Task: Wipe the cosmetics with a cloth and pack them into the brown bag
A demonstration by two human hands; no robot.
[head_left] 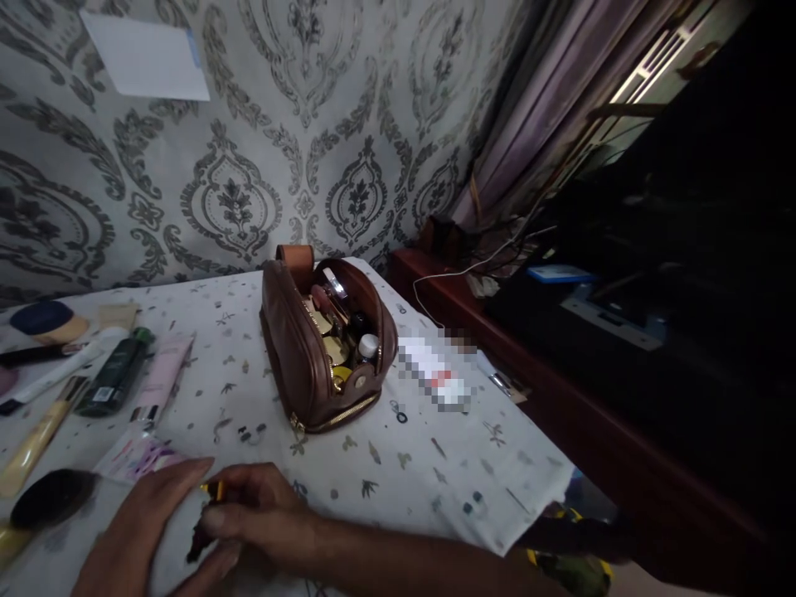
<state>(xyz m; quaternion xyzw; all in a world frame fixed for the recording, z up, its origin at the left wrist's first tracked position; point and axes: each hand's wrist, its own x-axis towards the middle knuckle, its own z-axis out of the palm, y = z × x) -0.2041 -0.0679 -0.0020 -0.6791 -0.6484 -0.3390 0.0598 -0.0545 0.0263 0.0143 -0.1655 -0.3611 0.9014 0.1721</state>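
At the lower left, my left hand [140, 526] curves around a small dark and yellow item [204, 518], its thumb and fingers on either side. My right hand [264, 510] pinches the same item from the right, fingertips at its yellow edge. The item is partly hidden and too small to name. Just behind my left hand lies a white and purple tube [133, 454]. Farther back, an open brown leather bag [292, 348] stands on the patterned cloth, with compacts, a white-capped container and other cosmetics inside.
A pink tube [162, 373], a dark green bottle [115, 377], and several brushes, one with a large dark head [53, 497], lie at the left. A pixelated white item [435, 373] lies right of the bag. Beyond the cloth's right edge is a dark red wooden surface [522, 381].
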